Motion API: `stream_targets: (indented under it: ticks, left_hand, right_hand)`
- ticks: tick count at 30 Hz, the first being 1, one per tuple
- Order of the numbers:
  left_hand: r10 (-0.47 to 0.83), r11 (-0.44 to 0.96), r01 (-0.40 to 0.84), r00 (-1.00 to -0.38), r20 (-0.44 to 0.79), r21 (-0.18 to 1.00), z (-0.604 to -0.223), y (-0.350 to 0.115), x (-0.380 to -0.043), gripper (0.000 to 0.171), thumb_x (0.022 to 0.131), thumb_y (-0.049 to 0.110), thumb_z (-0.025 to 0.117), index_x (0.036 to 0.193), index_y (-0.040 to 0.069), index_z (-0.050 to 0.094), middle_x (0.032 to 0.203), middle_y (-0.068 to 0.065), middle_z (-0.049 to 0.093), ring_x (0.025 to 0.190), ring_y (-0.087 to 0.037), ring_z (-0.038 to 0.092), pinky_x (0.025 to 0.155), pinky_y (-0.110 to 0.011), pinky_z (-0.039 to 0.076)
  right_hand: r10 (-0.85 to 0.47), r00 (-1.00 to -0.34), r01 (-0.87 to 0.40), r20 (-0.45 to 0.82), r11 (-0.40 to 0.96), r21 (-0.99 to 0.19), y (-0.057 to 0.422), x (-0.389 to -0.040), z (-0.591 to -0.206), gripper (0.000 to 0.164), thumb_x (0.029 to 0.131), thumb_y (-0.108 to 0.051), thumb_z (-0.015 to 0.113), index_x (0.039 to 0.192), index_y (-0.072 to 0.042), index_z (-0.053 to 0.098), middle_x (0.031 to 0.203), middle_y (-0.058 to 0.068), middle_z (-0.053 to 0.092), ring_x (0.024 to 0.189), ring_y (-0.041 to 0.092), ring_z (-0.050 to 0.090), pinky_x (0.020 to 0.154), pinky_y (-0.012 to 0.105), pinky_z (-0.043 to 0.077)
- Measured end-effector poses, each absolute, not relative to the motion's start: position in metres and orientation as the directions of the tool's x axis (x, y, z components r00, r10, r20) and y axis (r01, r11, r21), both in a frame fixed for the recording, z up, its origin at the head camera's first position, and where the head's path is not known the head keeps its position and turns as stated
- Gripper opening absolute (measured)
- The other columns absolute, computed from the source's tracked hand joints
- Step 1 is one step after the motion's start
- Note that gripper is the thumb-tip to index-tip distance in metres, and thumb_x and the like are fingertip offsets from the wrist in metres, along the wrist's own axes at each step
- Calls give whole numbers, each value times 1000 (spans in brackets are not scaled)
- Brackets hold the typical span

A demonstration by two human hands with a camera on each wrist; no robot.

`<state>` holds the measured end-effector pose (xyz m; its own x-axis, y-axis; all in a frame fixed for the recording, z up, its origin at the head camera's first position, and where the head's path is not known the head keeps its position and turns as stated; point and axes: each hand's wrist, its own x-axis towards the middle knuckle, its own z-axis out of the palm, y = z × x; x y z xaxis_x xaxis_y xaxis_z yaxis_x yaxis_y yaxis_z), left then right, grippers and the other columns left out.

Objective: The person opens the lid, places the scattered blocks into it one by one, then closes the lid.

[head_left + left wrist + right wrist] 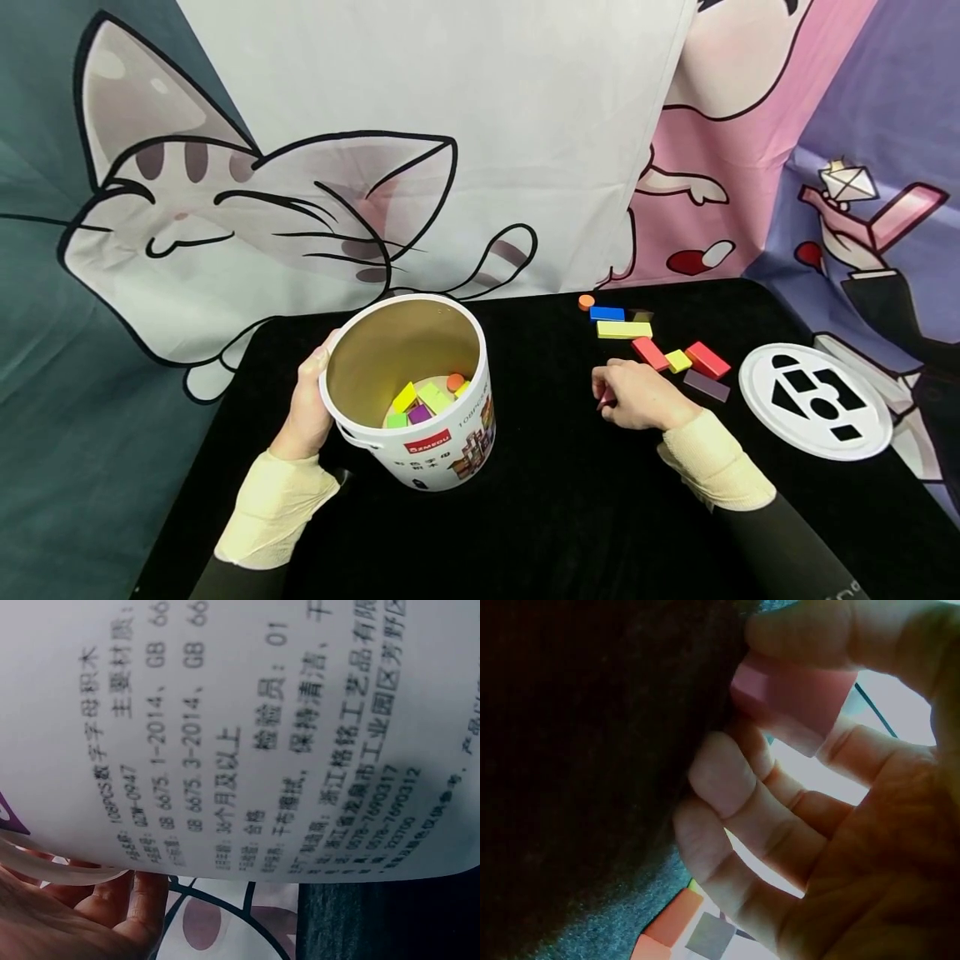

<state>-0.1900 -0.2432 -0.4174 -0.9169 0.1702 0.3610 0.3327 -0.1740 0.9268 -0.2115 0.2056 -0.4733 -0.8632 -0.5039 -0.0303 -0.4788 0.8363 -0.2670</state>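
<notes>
A white toy-block bucket (450, 433) leans towards me on the black cloth, its open mouth showing several coloured blocks (433, 398) at the bottom. My left hand (309, 408) grips its left side near the rim. The printed wall (247, 750) fills most of the left wrist view, with my fingers (146, 904) at the lower edge beside the bucket's handle (67, 870). Over on the right, my right hand (633, 393) pinches a pinkish-red block (795, 697) between thumb and fingers, low over the cloth. In the head view the hand mostly hides that block.
Beyond my right hand lie a yellow plank (624, 331), a blue block (607, 314), an orange disc (586, 302), red blocks (707, 360), a small yellow block (678, 361) and a purple block (707, 386). A white lid with shaped holes (780, 433) sits at the right edge. Cartoon curtains stand behind.
</notes>
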Motion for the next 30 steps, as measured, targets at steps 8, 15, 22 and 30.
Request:
stream_targets:
  ticks: [8,15,22,30]
  left_hand:
    - [185,-183,339,-910,371,923,-416,-241,-191,55,102,32,28,134,-7,49,126,-10,59,116,-25,50,101,-38,38]
    - [183,-177,354,-905,384,918,-416,-243,-190,51,102,31,28,133,0,54,127,-9,59,117,-24,51,101,-37,38]
    - [158,-165,343,-916,368,925,-418,-243,-189,54,102,32,28,134,-6,50,127,-10,59,117,-25,51,102,-37,38]
    - [151,-178,330,-922,357,927,-416,-241,-188,58,102,32,27,136,-12,45,127,-10,59,118,-26,50,103,-39,37]
  right_hand:
    - [-488,-872,-462,-34,844,-271,207,-211,-472,20,72,-18,74,84,-23,58,81,-7,49,73,9,48,66,31,44]
    - [-481,-874,-446,-74,853,-272,205,-213,-472,20,73,-19,73,85,-24,58,82,-6,49,73,10,48,66,31,44]
    - [-480,-877,-455,-13,841,-292,204,-212,-468,19,74,-20,73,85,-24,59,81,-7,50,73,9,48,66,30,44]
    - [-494,-858,-509,140,779,-367,192,-212,-444,20,74,-17,72,84,-26,57,77,-15,54,72,5,51,66,29,45]
